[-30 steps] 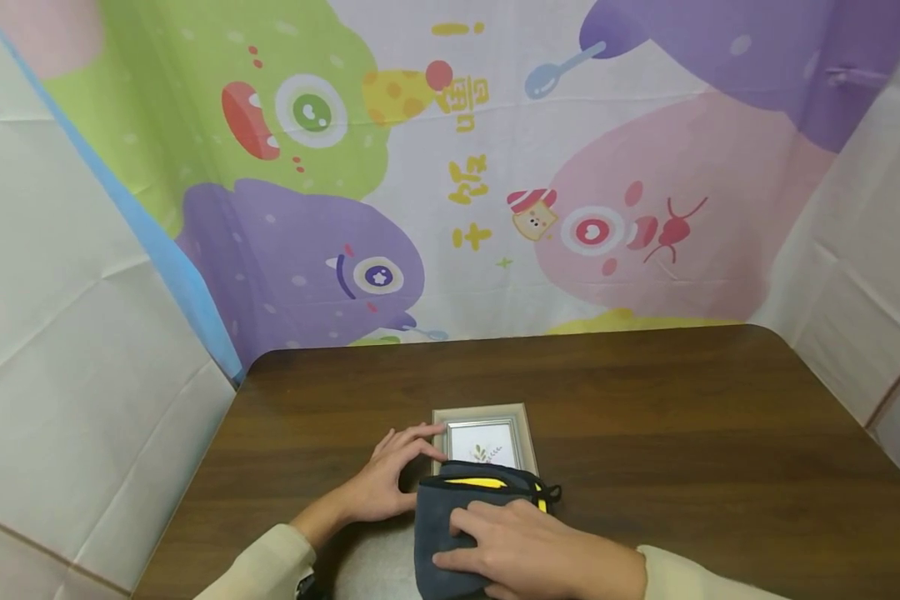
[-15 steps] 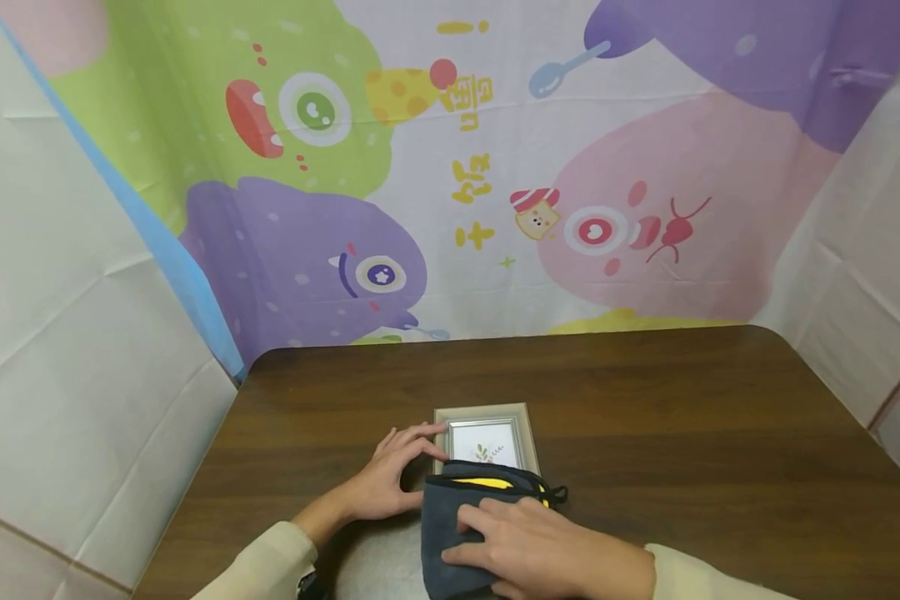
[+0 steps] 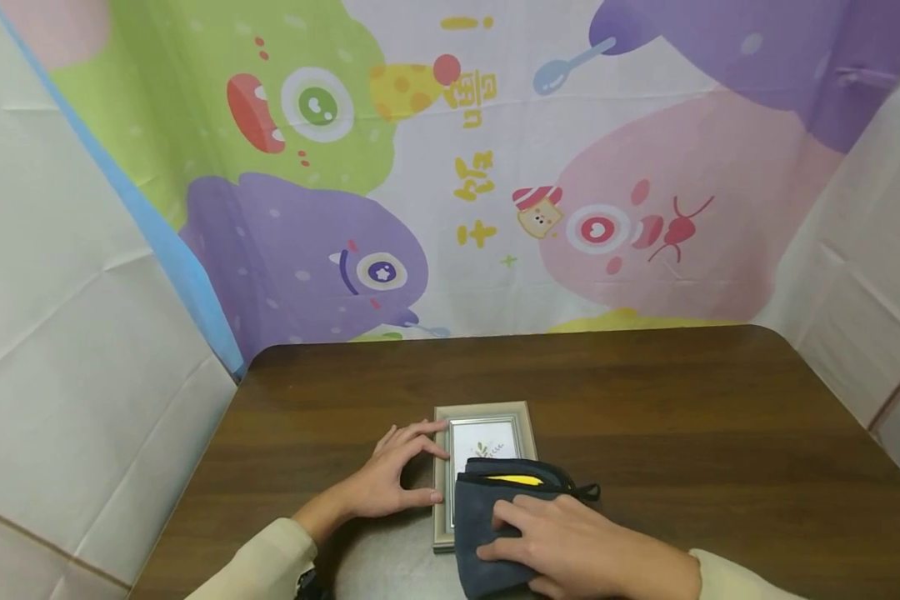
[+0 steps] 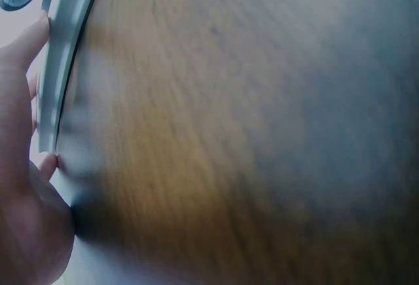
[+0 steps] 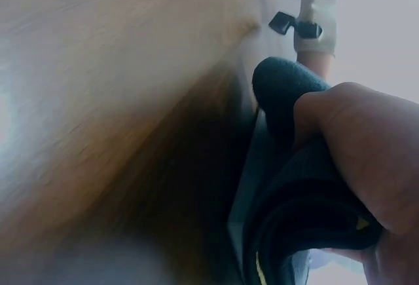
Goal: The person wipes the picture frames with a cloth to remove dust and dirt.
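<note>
A picture frame (image 3: 444, 483) with a pale silvery border and a small leaf print lies flat on the table. My left hand (image 3: 381, 479) touches its left edge, fingertips on the border and thumb tip lower down; in the left wrist view the thumb (image 4: 29, 44) meets the frame's side (image 4: 64, 49). A folded dark grey cleaning cloth (image 3: 480, 521), with black edging, a loop and a yellow inner face, covers the frame's lower right part. My right hand (image 3: 562, 537) grips it from above with bent fingers. In the right wrist view the thumb sinks into the thick folded cloth (image 5: 278, 92).
The dark wooden table (image 3: 682, 417) reaches back to a printed cartoon curtain (image 3: 487, 308). Pale sheeted walls (image 3: 82, 333) stand at both sides. A black strapped device (image 5: 298, 26) sits at the left cuff.
My right hand has moved the cloth to the right across the frame, uncovering the frame's lower left side. My left hand stays at the left edge.
</note>
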The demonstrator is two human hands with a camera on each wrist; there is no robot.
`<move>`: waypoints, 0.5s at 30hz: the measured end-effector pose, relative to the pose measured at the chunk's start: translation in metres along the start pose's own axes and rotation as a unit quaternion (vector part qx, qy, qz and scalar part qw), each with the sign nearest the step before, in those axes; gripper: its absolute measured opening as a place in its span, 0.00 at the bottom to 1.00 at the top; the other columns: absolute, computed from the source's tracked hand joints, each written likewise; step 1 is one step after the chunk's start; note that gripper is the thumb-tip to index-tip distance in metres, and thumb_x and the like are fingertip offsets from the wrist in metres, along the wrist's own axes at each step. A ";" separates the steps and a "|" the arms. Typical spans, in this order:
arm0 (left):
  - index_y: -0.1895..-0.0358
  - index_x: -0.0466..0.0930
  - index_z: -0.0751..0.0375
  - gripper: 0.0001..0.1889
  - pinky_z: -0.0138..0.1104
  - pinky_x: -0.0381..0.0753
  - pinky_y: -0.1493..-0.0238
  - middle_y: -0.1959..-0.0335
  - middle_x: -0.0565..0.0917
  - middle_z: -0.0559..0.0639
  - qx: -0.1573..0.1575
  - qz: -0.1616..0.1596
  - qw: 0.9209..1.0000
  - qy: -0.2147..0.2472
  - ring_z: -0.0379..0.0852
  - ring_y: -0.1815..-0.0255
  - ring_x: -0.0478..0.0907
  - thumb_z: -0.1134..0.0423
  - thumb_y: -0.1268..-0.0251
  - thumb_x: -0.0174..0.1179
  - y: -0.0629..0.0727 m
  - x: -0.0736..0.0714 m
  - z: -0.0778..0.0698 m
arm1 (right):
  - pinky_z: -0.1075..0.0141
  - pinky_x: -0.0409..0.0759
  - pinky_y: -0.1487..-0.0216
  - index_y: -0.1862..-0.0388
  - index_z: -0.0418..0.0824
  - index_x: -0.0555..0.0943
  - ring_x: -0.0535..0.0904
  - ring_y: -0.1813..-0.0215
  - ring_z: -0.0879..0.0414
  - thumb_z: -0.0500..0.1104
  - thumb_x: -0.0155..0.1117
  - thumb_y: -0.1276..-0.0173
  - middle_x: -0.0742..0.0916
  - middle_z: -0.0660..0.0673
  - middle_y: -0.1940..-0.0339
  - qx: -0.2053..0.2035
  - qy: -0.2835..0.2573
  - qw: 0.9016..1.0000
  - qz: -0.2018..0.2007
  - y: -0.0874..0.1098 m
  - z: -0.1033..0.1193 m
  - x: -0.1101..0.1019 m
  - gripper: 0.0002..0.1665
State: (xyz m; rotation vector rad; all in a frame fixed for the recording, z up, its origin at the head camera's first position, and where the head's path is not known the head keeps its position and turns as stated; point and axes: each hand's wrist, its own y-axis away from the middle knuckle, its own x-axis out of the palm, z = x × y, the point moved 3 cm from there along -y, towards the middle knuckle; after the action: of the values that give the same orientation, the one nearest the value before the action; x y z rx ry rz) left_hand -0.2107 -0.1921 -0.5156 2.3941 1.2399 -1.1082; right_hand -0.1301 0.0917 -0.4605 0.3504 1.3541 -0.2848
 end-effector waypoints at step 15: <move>0.38 0.85 0.46 0.23 0.88 0.44 0.19 0.12 0.72 0.58 0.012 -0.015 1.000 -0.005 0.72 0.11 0.64 0.53 0.33 0.80 0.000 0.001 0.000 | 0.83 0.68 0.64 0.24 0.64 0.84 0.78 0.50 0.69 0.51 0.87 0.33 0.85 0.55 0.38 -0.032 0.012 0.996 -0.082 0.032 -0.017 0.008 0.38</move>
State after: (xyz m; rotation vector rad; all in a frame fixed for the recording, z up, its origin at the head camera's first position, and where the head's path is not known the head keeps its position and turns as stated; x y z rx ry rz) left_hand -0.2102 -0.1909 -0.5162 2.3914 1.2691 -1.1484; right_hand -0.1316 0.1277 -0.4687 0.1901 1.4159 -0.3737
